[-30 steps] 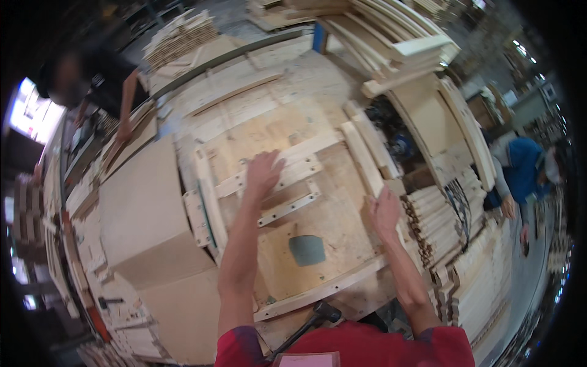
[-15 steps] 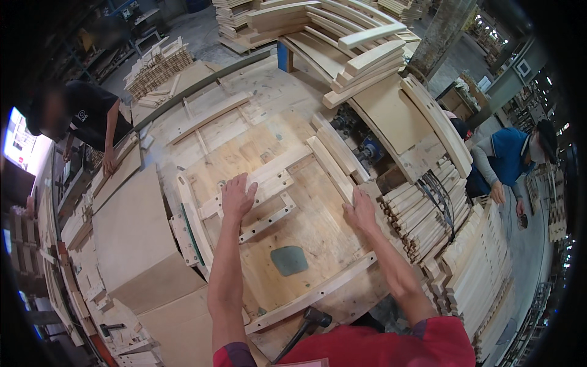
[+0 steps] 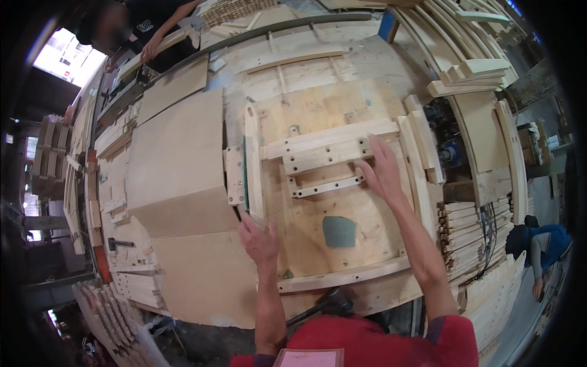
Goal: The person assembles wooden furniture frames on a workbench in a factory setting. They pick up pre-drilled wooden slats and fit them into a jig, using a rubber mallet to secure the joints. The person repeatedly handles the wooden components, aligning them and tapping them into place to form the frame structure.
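My left hand [image 3: 259,240] is at the near end of the pale left wooden rail [image 3: 254,162], its thumb and fingers on either side of that end. My right hand [image 3: 384,170] rests at the right end of a drilled wooden block [image 3: 327,153], thumb and fingers spread. The block lies against a long crosspiece [image 3: 342,136] between the left rail and the right wooden rail [image 3: 411,147]. Just nearer me sits a narrow strip with holes [image 3: 327,187]. All this lies on a plywood board [image 3: 306,238] with a grey-green patch [image 3: 339,232].
A wooden bar [image 3: 342,275] runs along the board's near edge, with a black-headed mallet [image 3: 335,301] beside it. Cardboard [image 3: 177,153] covers the left side. Stacked wooden slats [image 3: 468,235] stand at right. One person [image 3: 165,30] works at far left, another [image 3: 538,244] at right.
My left hand has gone from the drilled block to the near end of the left rail. My right hand has left the right rail for the block. The view has turned left.
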Demonstrator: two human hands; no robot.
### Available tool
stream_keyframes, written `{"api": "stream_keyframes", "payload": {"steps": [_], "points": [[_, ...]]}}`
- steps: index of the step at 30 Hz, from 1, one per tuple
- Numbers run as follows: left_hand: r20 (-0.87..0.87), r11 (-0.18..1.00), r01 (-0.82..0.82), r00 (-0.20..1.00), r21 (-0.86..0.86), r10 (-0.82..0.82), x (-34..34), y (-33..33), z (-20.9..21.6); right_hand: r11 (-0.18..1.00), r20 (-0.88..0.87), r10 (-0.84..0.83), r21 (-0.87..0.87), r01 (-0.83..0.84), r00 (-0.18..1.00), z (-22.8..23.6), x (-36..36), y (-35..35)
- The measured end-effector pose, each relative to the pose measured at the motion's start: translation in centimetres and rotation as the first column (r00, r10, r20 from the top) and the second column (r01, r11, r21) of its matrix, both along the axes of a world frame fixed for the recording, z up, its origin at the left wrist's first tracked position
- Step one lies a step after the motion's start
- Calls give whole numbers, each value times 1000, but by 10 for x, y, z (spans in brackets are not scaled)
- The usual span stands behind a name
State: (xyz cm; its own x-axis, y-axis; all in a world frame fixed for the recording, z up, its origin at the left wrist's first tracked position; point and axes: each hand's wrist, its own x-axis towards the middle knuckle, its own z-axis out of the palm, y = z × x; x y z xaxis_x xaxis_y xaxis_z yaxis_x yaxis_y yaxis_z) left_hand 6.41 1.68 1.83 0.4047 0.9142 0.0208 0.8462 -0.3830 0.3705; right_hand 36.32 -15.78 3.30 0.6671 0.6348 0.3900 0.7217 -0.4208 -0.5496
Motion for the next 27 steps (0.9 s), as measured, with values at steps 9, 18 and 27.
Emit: {"api": "stream_keyframes", "payload": {"steps": [9,18,27], "points": [[86,984,107,992,-142,-96,-28,7,-21,806,-413,140,-481,-346,900,-31,58,152],[97,982,184,978,40,-187,-41,2,-48,920,-167,196,-311,-240,966,-74,54,144],[237,997,31,970,65,-46,-89,-30,27,978,53,-164,137,155,985,-24,-64,-47]]}}
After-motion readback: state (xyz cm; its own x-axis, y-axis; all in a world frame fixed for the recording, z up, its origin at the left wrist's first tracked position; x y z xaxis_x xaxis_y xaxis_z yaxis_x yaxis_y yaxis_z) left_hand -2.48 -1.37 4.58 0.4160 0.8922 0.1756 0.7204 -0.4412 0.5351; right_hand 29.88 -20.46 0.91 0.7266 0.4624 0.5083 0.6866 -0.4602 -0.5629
